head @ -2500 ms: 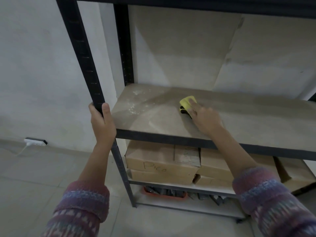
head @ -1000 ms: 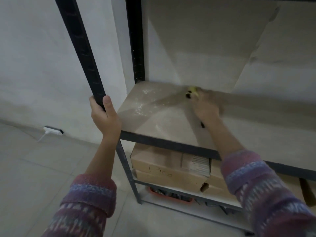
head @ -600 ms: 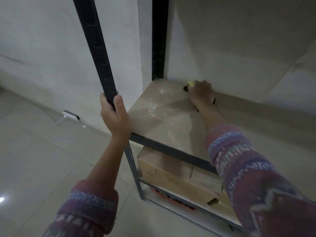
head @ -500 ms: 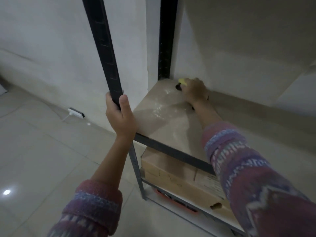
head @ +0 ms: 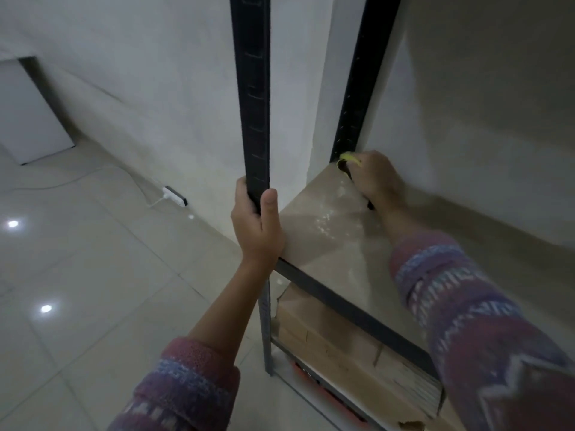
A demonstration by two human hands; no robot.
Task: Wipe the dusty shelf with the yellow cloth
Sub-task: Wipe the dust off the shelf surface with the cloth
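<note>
A tan shelf board (head: 326,237) with pale dust patches sits in a black metal rack. My right hand (head: 373,178) lies over the yellow cloth (head: 350,158) in the board's far left corner, by the rear upright (head: 357,88). Only a small yellow edge shows past my fingers; whether they curl round it is hidden. My left hand (head: 256,228) grips the front upright (head: 252,98) just above the shelf's front edge.
Cardboard boxes (head: 342,346) fill the lower shelf, with something orange (head: 326,390) beneath them. A white wall stands close behind and to the left. A power strip (head: 174,195) with its cable lies on the tiled floor by the wall.
My right hand has slid the cloth from the middle of the shelf back and left into the rear corner. My view swung left. The left hand kept its hold on the upright.
</note>
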